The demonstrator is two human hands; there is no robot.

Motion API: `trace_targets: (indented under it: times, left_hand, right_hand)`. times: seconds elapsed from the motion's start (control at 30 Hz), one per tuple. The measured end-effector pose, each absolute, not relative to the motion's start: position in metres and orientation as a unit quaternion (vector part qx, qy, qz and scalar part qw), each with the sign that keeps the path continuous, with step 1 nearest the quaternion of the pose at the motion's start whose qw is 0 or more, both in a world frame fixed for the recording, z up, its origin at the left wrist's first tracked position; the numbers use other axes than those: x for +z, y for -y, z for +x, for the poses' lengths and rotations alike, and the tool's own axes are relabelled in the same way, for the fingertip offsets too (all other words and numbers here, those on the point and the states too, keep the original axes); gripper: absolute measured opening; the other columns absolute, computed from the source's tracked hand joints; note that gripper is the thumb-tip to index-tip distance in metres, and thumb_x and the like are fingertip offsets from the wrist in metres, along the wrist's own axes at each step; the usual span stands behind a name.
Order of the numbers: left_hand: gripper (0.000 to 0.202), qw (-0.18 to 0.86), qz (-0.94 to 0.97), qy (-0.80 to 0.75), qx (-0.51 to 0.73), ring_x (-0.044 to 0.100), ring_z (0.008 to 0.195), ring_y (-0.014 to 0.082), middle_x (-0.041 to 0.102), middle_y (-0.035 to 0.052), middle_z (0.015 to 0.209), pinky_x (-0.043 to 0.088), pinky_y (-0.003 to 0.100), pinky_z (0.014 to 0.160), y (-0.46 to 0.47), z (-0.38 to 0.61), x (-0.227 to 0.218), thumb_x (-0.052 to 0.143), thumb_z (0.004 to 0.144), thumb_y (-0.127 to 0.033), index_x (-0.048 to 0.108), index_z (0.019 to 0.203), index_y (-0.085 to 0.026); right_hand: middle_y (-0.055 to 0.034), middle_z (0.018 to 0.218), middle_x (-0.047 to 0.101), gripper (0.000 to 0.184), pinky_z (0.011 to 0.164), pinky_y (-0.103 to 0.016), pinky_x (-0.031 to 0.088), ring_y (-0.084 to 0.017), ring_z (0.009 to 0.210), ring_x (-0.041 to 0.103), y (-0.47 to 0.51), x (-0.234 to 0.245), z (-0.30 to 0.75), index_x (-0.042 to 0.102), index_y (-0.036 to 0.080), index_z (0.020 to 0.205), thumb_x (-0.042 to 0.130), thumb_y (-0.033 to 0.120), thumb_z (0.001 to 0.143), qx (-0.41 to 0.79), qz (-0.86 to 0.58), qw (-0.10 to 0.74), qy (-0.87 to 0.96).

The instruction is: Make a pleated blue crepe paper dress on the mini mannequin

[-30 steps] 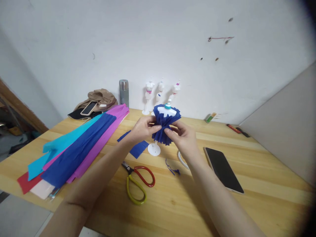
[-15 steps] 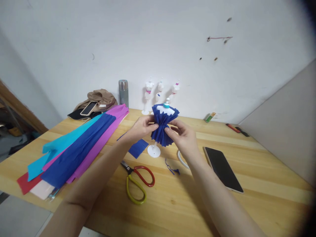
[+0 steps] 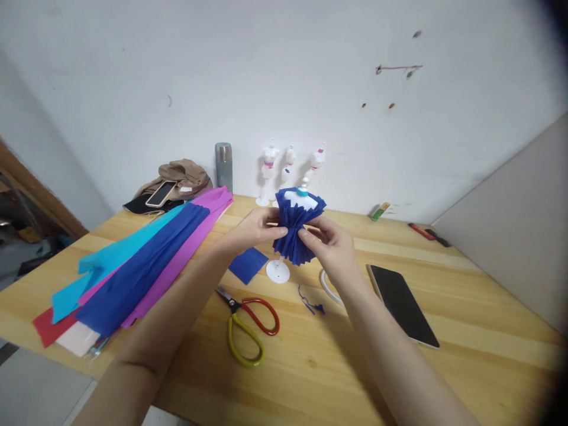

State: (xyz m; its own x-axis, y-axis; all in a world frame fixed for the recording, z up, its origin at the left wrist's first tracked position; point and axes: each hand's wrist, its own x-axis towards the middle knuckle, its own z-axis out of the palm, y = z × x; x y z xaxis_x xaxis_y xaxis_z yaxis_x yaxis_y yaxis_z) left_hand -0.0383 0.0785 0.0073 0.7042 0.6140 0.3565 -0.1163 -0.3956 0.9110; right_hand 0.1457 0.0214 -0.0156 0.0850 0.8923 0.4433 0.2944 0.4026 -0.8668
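Note:
A small white mannequin (image 3: 296, 197) on a round base (image 3: 277, 271) wears a pleated dark-blue crepe paper dress (image 3: 293, 248), gathered tight at the waist. A teal band (image 3: 302, 191) circles its neck. My left hand (image 3: 261, 228) grips the paper at the left side of the waist, thumb in front. From the right, my right hand (image 3: 328, 236) pinches the same waist, its other fingers curled behind. Below lie a blue paper square (image 3: 248, 265), blue scraps (image 3: 314, 306) and scissors (image 3: 247, 322) with one red and one yellow handle.
Coloured crepe paper sheets (image 3: 142, 266) spread across the left. A flask (image 3: 224, 165), a brown cloth (image 3: 184, 171) with a phone (image 3: 161, 193) and several smaller mannequins (image 3: 268, 163) stand or lie near the wall. At right are a white ring (image 3: 329, 289) and a dark tablet (image 3: 402, 305).
The whole view has shifted slightly. Both hands keep their hold on the dress waist, and little else differs.

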Motion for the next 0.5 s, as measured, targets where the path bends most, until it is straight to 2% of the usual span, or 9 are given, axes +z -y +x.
trace_targets:
  times: [0.33, 0.5]
  left_hand:
    - [0.048, 0.521, 0.768, -0.170, 0.331, 0.066, 0.105, 0.0275, 0.071, 0.0149, 0.111, 0.048, 0.044, 0.098, -0.0802, -0.0398, 0.0084, 0.073, 0.077, -0.046, 0.067, 0.110, -0.011]
    - [0.046, 0.511, 0.774, -0.166, 0.335, 0.065, 0.110, 0.0276, 0.070, 0.0155, 0.117, 0.047, 0.044, 0.099, -0.0827, -0.0469, 0.0123, 0.073, 0.077, -0.044, 0.068, 0.112, -0.014]
  right_hand:
    - [-0.0098, 0.109, 0.072, 0.030, 0.090, -0.051, 0.052, -0.030, 0.110, 0.064, -0.0214, -0.0149, 0.1473, 0.068, 0.022, 0.099, 0.065, 0.042, 0.077, 0.273, -0.481, 0.554, 0.622]
    - [-0.0099, 0.109, 0.072, 0.030, 0.094, -0.051, 0.050, -0.030, 0.107, 0.065, -0.0195, -0.0087, 0.1524, 0.069, 0.021, 0.098, 0.068, 0.041, 0.075, 0.285, -0.465, 0.574, 0.611]
